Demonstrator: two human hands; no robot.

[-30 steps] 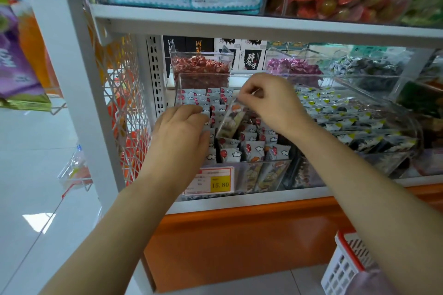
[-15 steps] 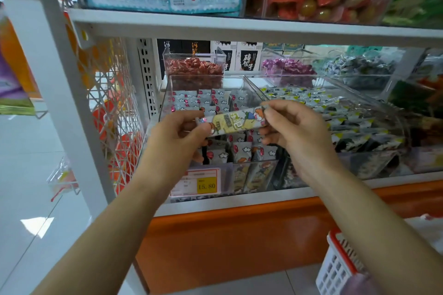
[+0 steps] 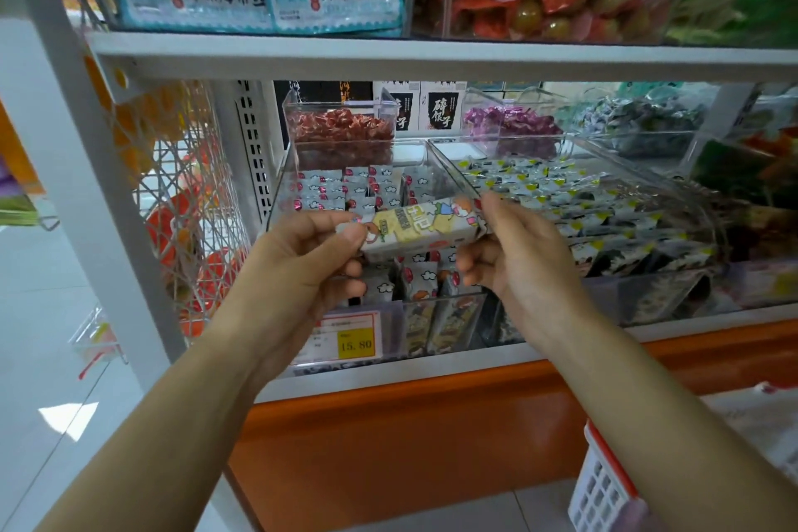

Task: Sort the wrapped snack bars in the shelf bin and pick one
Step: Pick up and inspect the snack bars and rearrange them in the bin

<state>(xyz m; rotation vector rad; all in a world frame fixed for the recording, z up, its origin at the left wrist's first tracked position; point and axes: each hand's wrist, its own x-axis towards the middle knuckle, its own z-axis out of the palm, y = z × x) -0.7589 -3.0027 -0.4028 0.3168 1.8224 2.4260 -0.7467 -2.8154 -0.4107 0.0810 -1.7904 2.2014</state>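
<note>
Snack bar [image 3: 421, 225] lies crosswise, left hand [image 3: 302, 272] and right hand [image 3: 518, 259] each pinching an end

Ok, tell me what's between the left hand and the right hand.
In the head view, one wrapped snack bar spans the gap, left hand pinching one end, right hand the other.

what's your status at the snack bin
Left hand, right hand pinch ends of yellow-and-white wrapped snack bar. Held above clear plastic shelf bin. Nothing blocking.

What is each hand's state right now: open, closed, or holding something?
Left hand: closed, pinching the left end of the wrapped snack bar.
Right hand: closed, pinching the same bar's right end.
</note>
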